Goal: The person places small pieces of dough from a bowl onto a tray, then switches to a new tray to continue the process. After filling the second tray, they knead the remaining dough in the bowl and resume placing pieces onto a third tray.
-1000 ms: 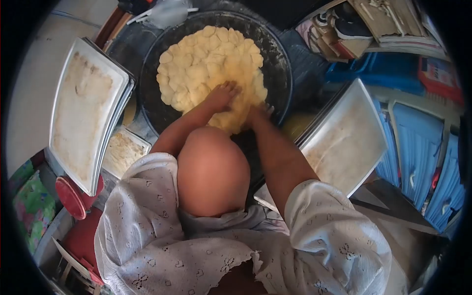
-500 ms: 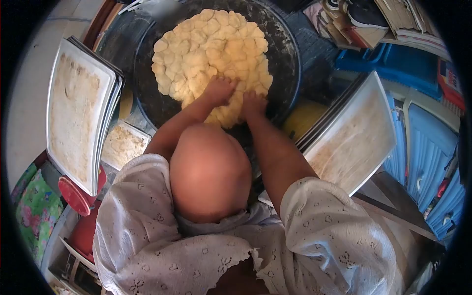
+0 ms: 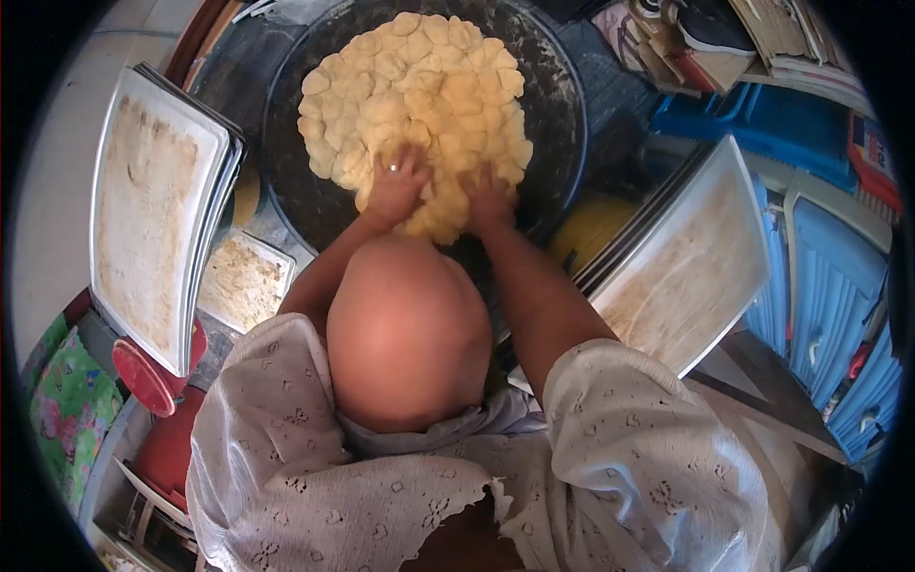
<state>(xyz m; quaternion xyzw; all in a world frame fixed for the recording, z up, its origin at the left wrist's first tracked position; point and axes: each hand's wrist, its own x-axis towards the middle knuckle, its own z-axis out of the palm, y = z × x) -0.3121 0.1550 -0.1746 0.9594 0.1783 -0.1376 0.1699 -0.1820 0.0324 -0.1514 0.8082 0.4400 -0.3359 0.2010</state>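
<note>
A wide mass of pale yellow dough (image 3: 443,86), with a surface of many rounded lumps, lies in a large dark round basin (image 3: 286,181). My left hand (image 3: 400,186), with a ring on one finger, rests on the near part of the dough with its fingers spread. Right of it, my right hand (image 3: 488,200) presses into the dough's near right side, its fingers apart and partly sunk among the lumps. Between the hands, a narrower lobe of dough (image 3: 440,214) reaches toward me.
Stained white trays (image 3: 157,200) stand stacked on edge at left; more trays (image 3: 696,257) lean at right. A smaller stained tray (image 3: 246,276) lies beside the basin. Red containers (image 3: 148,377) sit lower left, blue plastic items (image 3: 829,286) far right, cardboard (image 3: 658,43) upper right.
My left hand has shifted left and its fingers have spread on the dough. My right hand stays near the same spot, its fingers more visible. The view has shifted slightly.
</note>
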